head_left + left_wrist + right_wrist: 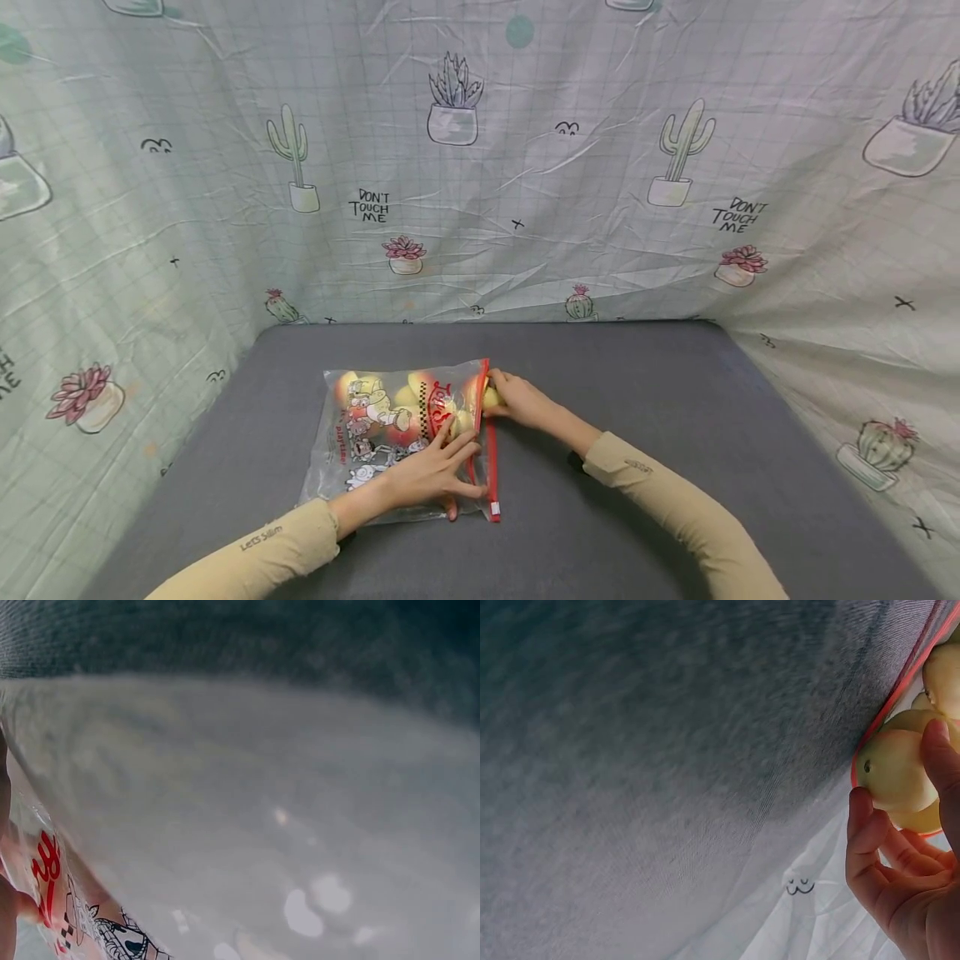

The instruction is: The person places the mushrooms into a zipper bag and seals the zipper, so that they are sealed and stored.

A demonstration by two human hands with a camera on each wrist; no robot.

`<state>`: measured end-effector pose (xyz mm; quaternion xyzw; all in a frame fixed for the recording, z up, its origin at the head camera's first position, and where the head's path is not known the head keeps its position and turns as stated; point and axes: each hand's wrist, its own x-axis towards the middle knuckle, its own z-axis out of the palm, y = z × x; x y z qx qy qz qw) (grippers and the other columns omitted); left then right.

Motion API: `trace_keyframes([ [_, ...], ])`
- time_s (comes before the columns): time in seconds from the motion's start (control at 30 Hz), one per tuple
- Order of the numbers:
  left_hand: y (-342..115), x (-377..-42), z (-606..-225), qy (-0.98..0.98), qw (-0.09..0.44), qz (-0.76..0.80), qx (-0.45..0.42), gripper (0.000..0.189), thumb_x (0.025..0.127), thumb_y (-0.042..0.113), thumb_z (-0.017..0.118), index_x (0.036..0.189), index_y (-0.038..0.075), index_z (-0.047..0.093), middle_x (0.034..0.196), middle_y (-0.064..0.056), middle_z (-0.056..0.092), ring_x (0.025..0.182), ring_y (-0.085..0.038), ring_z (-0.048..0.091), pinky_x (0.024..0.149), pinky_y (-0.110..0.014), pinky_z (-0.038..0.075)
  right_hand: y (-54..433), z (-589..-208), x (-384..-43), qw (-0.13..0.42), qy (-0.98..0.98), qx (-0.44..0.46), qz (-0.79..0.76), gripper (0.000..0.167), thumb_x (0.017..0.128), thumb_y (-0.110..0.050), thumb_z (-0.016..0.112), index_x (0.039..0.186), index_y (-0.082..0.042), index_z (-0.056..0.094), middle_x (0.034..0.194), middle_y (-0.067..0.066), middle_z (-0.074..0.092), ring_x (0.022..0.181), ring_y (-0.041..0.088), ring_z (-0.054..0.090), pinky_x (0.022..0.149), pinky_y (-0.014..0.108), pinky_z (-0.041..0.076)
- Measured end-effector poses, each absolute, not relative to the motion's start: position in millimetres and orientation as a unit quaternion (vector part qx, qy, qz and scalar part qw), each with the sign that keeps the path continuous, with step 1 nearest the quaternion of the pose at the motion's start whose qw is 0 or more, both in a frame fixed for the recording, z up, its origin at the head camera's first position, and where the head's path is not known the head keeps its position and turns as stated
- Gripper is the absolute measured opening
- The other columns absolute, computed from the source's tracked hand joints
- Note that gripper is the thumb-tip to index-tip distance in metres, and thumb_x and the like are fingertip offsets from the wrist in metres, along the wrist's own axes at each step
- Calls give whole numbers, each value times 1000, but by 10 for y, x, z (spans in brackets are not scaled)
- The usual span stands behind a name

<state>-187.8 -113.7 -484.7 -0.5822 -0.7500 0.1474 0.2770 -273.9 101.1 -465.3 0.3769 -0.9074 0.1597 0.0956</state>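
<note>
A clear zip bag (318, 467) with red edging and cartoon print lies on the grey table, its mouth facing right. Inside are several yellow fruits (405, 396) with a red blush. At the mouth, my right hand (521, 400) holds one pale yellow fruit (900, 769) between thumb and fingers; more fruit shows behind it in the right wrist view. My left hand (427, 477) rests on the bag near its opening, fingers spread over the plastic and red strip. In the left wrist view, only fingertips (24, 907) against the printed plastic show, at the left edge.
The grey table (637, 383) extends on both sides of the bag. A white slider (495, 508) sits at the near end of the red zip. Behind and beside the table hangs a pale curtain (510, 183) printed with potted plants.
</note>
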Motion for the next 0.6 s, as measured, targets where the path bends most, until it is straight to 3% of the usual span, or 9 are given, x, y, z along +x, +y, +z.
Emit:
trace_keyframes([
  [0.2,-1137,-1874,-4836,-748,279,148,-584,46,67,62,44,111,48,47,117,-7,48,121,-29,41,93,-61,31,937,-4678,-2743,103,-902,375,188,54,75,-33,67,107,3,43,89,13,58,75,18,59,58,26,46],
  [0.37,-1141,-1878,-4847,-747,286,145,-583,46,67,63,41,110,48,47,116,-7,48,120,-29,41,93,-61,32,939,-4674,-2745,81,-896,376,223,58,74,-27,70,114,6,43,83,12,56,67,16,52,55,20,40],
  [0.6,-1150,-1904,-4872,-748,288,125,-584,45,68,66,38,108,48,49,115,-6,48,120,-28,42,94,-60,31,1037,-4630,-2696,67,-905,366,205,61,78,-32,66,124,2,43,93,9,61,78,17,59,62,24,47],
])
